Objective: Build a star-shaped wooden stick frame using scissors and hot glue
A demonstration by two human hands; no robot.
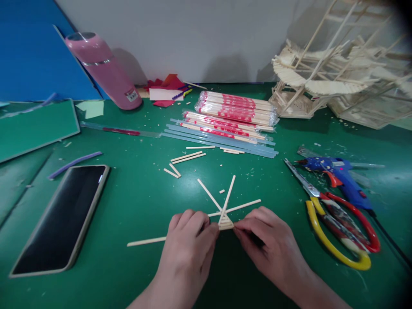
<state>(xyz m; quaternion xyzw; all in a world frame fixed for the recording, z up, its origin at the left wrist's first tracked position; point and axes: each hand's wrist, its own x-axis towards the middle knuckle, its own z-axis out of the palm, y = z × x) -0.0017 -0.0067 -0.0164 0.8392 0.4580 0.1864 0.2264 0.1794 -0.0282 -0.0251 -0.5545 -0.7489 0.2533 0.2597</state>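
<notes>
A small fan of wooden sticks (225, 214) is pinched from both sides near the front edge of the green tabletop (135, 201), the left hand (189, 244) closed on its left corner and the right hand (270, 244) closed on its right corner. Three long sticks are seen spreading out from one point, with a few short crosspieces already laid across the narrow base; judged from this, only the first rungs are in place and most of the fan is left open. One loose stick (146, 241) lies just left of the left hand. Further cut pieces (188, 157) are scattered toward the middle of the tabletop, beside wrapped packs of chopsticks (236, 107) and pale blue strips (222, 139). Scissors (337, 227) and a blue glue gun (337, 176) are set down near the right edge, untouched. A phone (61, 219) lies face up toward the left edge, a pink bottle (104, 71) leans at the back left, and a finished stick model (337, 73) stands in the back right corner.
</notes>
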